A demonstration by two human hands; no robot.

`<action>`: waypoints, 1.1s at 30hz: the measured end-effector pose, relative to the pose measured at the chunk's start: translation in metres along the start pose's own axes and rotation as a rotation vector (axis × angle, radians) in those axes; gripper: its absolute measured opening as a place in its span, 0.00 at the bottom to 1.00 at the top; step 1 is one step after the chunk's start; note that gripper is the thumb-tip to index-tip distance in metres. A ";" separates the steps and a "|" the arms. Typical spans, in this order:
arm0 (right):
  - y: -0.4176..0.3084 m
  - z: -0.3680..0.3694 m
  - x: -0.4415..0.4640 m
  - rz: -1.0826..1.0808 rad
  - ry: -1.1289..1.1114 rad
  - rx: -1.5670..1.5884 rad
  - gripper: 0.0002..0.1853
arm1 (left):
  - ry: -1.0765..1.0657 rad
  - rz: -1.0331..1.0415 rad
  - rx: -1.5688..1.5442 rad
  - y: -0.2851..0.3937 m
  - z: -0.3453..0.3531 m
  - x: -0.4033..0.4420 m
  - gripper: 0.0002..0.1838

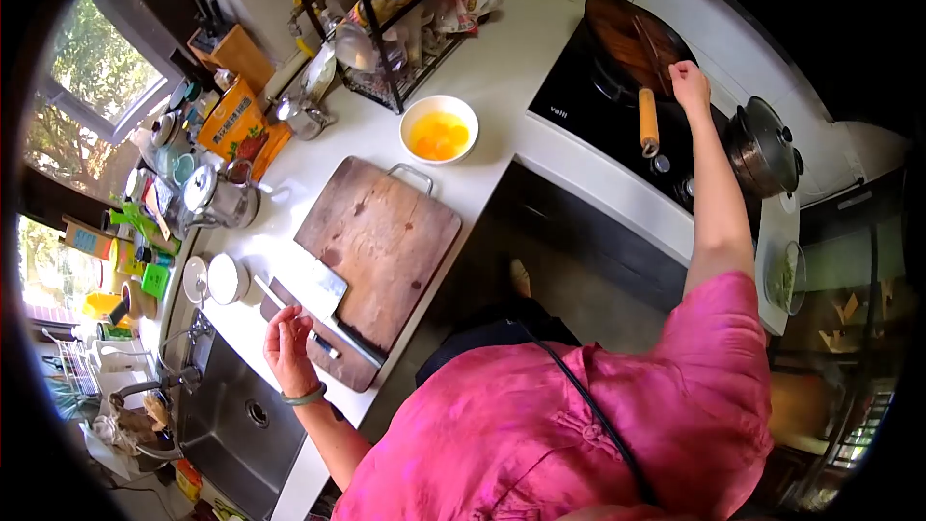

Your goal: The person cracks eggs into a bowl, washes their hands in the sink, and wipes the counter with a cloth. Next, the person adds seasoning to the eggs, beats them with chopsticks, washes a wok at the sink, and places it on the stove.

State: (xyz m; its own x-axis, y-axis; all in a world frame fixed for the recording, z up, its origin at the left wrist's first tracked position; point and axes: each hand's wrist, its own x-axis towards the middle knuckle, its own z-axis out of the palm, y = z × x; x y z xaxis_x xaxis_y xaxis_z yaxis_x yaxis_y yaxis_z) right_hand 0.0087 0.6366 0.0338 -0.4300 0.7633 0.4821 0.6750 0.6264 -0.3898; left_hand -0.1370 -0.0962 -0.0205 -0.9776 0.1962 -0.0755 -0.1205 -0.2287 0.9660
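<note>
My right hand [690, 89] is closed on the end of thin brown chopsticks [653, 50], stretched out over the black wok [600, 63] on the stove. The wok's inside looks brown and shiny, and its wooden handle [648, 121] points towards me. My left hand [287, 345] hovers by the near left edge of the wooden cutting board [386, 232], fingers loosely curled, with nothing visible in them. Next to it on the board lie a cleaver [318, 282] with a dark handle and a slim utensil [323, 344]. Beyond the board stands a white bowl [410, 147] with yellow egg.
A lidded pot [762, 150] stands on the right of the black cooktop [559, 101]. At the lower left is a steel sink [217, 425]. White bowls [228, 280], a metal kettle [217, 195], an orange bag [236, 125] and a black rack [395, 87] line the counter.
</note>
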 end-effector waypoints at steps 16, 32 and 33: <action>0.038 0.095 0.117 0.006 -0.164 -0.260 0.20 | 0.349 -0.035 0.032 -0.047 0.134 -0.020 0.14; -0.149 0.181 0.191 0.257 -0.063 1.030 0.22 | 0.342 0.010 -0.014 -0.040 0.130 -0.005 0.13; -0.162 0.196 0.182 0.304 -0.079 1.004 0.22 | 0.372 0.015 -0.016 -0.037 0.127 -0.010 0.14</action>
State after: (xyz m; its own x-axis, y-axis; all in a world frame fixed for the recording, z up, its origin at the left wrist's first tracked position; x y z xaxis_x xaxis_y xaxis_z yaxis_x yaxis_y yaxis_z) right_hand -0.2970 0.7051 0.0310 -0.3882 0.8958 0.2163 -0.0303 0.2222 -0.9745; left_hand -0.1014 0.0312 -0.0244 -0.9746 -0.1666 -0.1495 -0.1060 -0.2448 0.9638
